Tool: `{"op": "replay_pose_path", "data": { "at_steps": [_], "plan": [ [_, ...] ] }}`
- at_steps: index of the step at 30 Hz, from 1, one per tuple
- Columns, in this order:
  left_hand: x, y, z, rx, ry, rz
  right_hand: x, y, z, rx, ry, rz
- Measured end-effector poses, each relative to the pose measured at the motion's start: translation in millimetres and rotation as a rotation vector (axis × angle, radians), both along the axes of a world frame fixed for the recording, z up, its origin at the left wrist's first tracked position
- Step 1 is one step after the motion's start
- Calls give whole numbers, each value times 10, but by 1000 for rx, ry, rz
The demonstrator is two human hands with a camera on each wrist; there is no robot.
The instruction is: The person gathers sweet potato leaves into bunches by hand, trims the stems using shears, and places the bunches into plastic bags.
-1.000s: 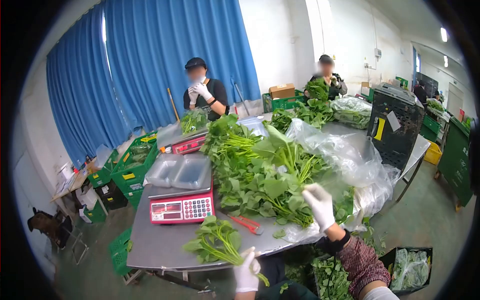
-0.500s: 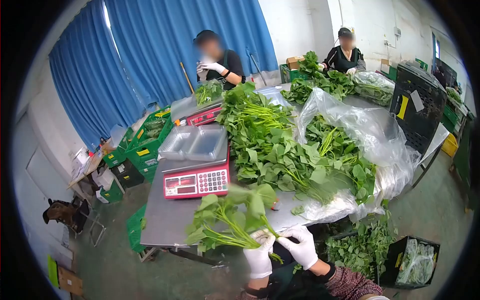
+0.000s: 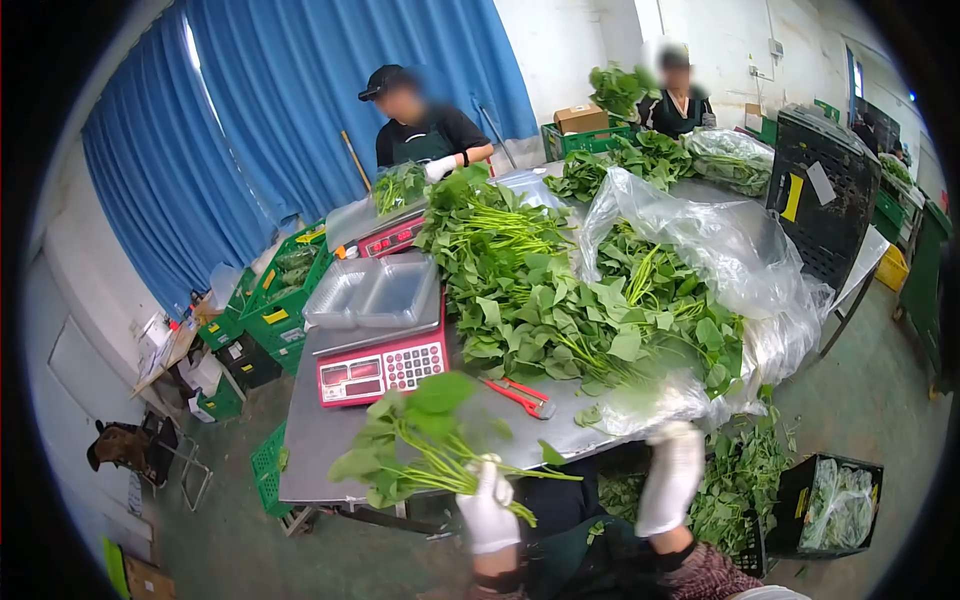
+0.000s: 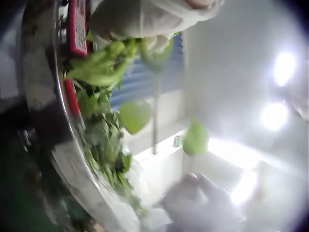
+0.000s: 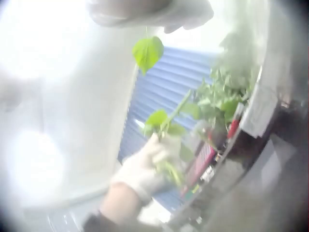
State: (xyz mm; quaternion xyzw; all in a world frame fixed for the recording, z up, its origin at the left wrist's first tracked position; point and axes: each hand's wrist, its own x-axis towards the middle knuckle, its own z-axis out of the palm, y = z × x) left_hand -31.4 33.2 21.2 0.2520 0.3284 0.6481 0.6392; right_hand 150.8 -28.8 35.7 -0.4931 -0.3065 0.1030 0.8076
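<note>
My gloved left hand [image 3: 488, 503] grips a bunch of leafy green stems [image 3: 435, 455] over the table's near edge. The leaves fan out to the left, and one long stem reaches right past the fingers. A single leaf [image 3: 552, 453] shows above that stem; in the right wrist view the leaf [image 5: 147, 54] appears apart from the bunch, below the right hand. My gloved right hand [image 3: 672, 480], blurred, is beyond the table edge to the right with nothing visible in its fingers. A large heap of the same greens [image 3: 540, 300] covers the middle of the table.
A red scale [image 3: 385, 370] bears clear plastic trays [image 3: 375, 290]. A red tool [image 3: 520, 397] lies in front of the heap. Plastic film [image 3: 720, 235] partly covers the greens. Crates of greens [image 3: 815, 540] stand below right. Two people work across the table.
My right hand came from the heap to the bunch, then moved away right and is now apart from it. The left hand kept the bunch and raised it somewhat.
</note>
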Motion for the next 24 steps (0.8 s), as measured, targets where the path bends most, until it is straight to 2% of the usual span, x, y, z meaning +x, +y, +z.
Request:
{"op": "replay_pose_path", "data": {
  "at_steps": [1,2,3,4,5,6,7,8,9,11,12,13,15,16,17,19,21,23,24],
  "plan": [
    [-108,55,-12,37,-75,-42,104,-72,117,219,219,26],
    [-194,88,-18,62,-142,-140,166,-119,187,214,206,-27],
    [-202,76,-31,58,-141,-135,204,-157,211,207,196,-84],
    [-201,77,-41,98,-180,-199,226,-151,128,121,94,149],
    [-196,78,-46,137,-216,-270,220,-167,222,-260,-259,352],
    [-161,52,-37,140,-207,-298,230,-96,97,-311,-303,742],
    [-143,32,-14,141,-200,-314,189,-56,13,-455,-230,1061],
    [-133,8,2,172,-171,-395,139,35,-214,-616,-190,1251],
    [-130,-12,5,202,-143,-471,1,29,-181,-504,-2,1361],
    [-146,-48,-6,204,-122,-482,-117,94,11,-538,122,1456],
    [-150,-71,-14,172,-102,-455,-154,132,93,-650,87,1415],
    [-146,-91,-16,142,-80,-428,-229,142,65,-625,127,1295],
    [-22,-134,76,109,22,-289,-324,225,-73,-467,-182,1036],
    [4,-146,38,89,97,-282,-357,220,-92,-384,-319,861],
    [29,-147,-46,70,168,-275,-364,228,-101,-378,-318,860],
    [34,-145,-296,33,203,-240,-377,202,-174,-277,-394,699],
    [91,-158,-308,-17,169,-179,-373,185,-279,-187,-454,629],
    [151,-170,-244,-70,98,-182,-349,80,-256,-419,191,885],
    [167,-169,-210,-120,31,-180,-357,64,-212,-322,180,855]
  ]
}}
